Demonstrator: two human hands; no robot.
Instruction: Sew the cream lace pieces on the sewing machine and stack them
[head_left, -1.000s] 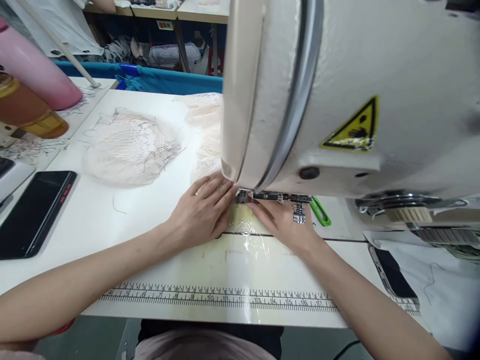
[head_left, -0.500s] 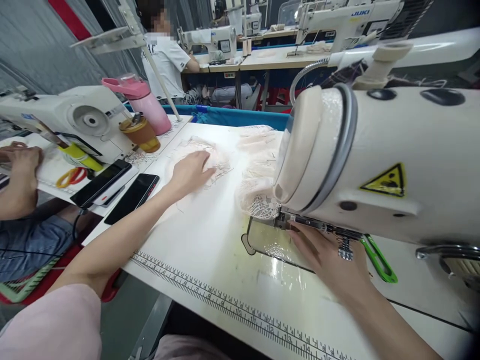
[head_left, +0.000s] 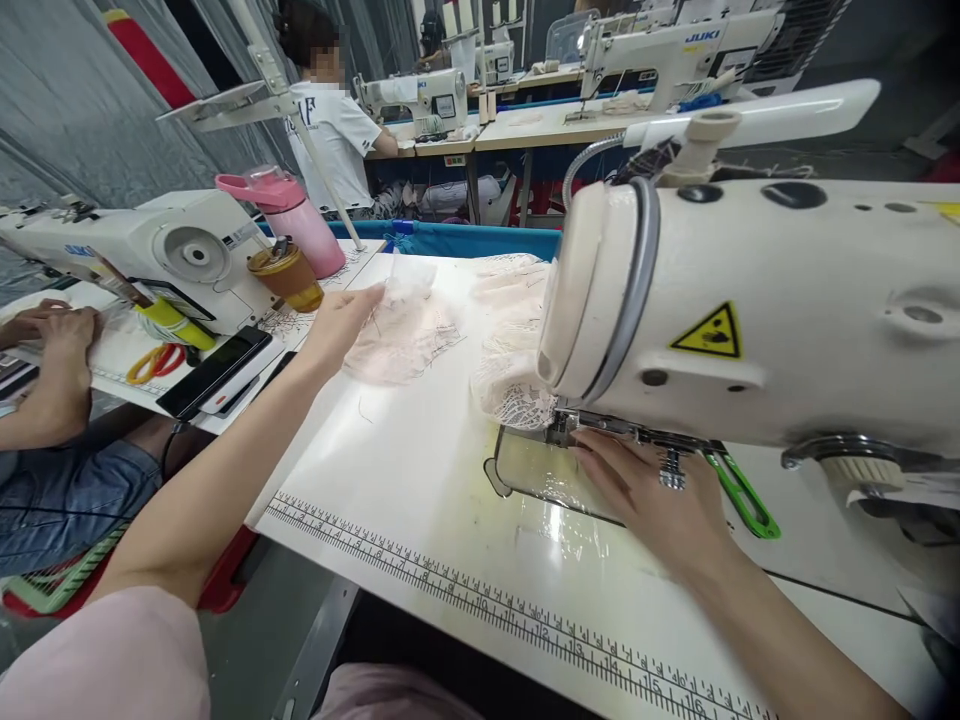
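Through the head camera I register the left hand (head_left: 346, 320) with thumb and fingers pinched on the edge of the sheer pale fabric (head_left: 405, 345), which lies on the white table (head_left: 405, 460) to the left of the sewing machine (head_left: 795, 270). I locate the right hand (head_left: 660, 490) under the machine head, fingertips just beside the presser foot (head_left: 559, 428); its grip is partly hidden, and I cannot tell whether it holds anything. I note lace fabric (head_left: 521, 403) bunched at the foot's far left side and a green-handled tool (head_left: 746, 497) resting right of that hand.
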